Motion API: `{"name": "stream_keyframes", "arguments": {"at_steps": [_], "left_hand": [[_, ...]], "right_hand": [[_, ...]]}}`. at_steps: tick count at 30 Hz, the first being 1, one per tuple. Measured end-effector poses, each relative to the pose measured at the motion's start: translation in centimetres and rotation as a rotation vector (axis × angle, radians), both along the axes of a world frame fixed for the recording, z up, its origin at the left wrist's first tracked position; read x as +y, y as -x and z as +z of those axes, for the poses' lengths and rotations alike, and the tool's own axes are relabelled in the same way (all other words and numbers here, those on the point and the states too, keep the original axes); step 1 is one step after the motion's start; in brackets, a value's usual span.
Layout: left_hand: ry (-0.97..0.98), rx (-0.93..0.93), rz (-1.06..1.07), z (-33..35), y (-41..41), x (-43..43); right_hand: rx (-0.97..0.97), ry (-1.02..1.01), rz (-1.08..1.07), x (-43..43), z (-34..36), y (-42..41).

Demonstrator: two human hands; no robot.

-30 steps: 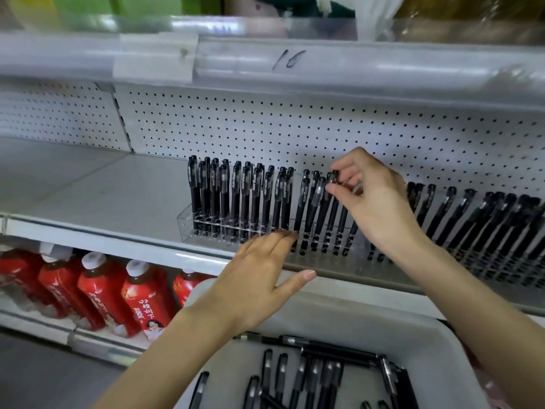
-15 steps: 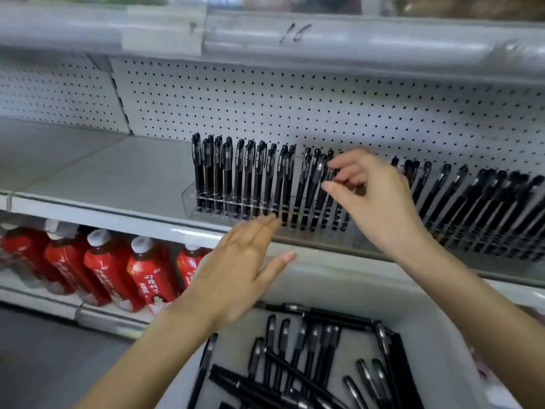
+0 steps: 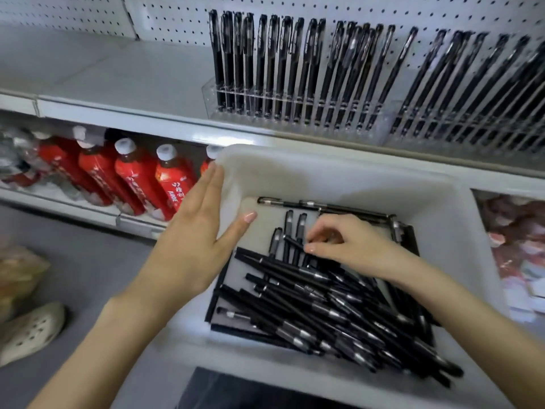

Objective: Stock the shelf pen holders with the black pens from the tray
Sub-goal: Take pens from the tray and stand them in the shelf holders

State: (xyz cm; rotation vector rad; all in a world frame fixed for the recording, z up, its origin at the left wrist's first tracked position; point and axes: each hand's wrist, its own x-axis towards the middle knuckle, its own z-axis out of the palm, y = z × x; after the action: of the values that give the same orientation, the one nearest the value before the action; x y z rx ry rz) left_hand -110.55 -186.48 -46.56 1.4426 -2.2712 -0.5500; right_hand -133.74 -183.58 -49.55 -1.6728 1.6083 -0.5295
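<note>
A white tray (image 3: 348, 178) sits below the shelf edge and holds several loose black pens (image 3: 309, 305) in a heap. My right hand (image 3: 351, 246) is down in the tray, its thumb and fingers pinching one black pen (image 3: 292, 242) near the top of the heap. My left hand (image 3: 197, 234) lies flat with straight fingers against the tray's left rim, thumb pointing into the tray. On the shelf above, two clear pen holders (image 3: 295, 113) (image 3: 472, 131) stand side by side, filled with upright black pens.
White pegboard (image 3: 177, 16) backs the grey shelf (image 3: 118, 78), which is bare left of the holders. Red bottles (image 3: 132, 178) line the lower shelf at left. A pale shoe (image 3: 32, 329) is on the floor at bottom left.
My right hand left the pens in the shelf holder and dropped into the tray, pinching a pen. My left hand moved down to the tray's left rim. The camera tilted downward.
</note>
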Motion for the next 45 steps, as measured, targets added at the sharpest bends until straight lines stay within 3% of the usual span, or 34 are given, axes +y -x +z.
{"name": "stream_keyframes", "arguments": {"at_steps": [19,23,26,30,34,40,43,45], "left_hand": [[0.099,-0.046,0.004,-0.4,0.1,0.3],[0.127,-0.088,-0.001,-0.5,0.0,0.3],[0.245,-0.111,-0.066,0.3,0.3,0.2],[0.234,-0.02,-0.239,1.8,1.4,0.0],[0.394,-0.072,-0.336,2.4,2.1,-1.1],[0.508,-0.09,-0.395,3.1,2.4,-2.6],[0.46,-0.029,-0.316,2.9,2.4,-3.3],[0.39,0.027,-0.257,2.5,2.6,-3.8]], "right_hand": [[0.051,-0.028,-0.099,-0.1,-1.7,-0.8],[-0.027,-0.025,-0.091,-0.4,-0.9,-0.9],[-0.225,-0.016,-0.063,-0.1,1.2,-1.2],[-0.237,0.038,0.048,-0.1,4.5,-1.4],[-0.262,0.091,0.062,-0.8,6.9,-0.9],[-0.152,0.075,0.116,-1.7,9.5,0.4],[-0.025,0.091,0.111,-2.3,11.4,2.0],[-0.051,0.097,0.062,-2.7,12.8,3.1]]}}
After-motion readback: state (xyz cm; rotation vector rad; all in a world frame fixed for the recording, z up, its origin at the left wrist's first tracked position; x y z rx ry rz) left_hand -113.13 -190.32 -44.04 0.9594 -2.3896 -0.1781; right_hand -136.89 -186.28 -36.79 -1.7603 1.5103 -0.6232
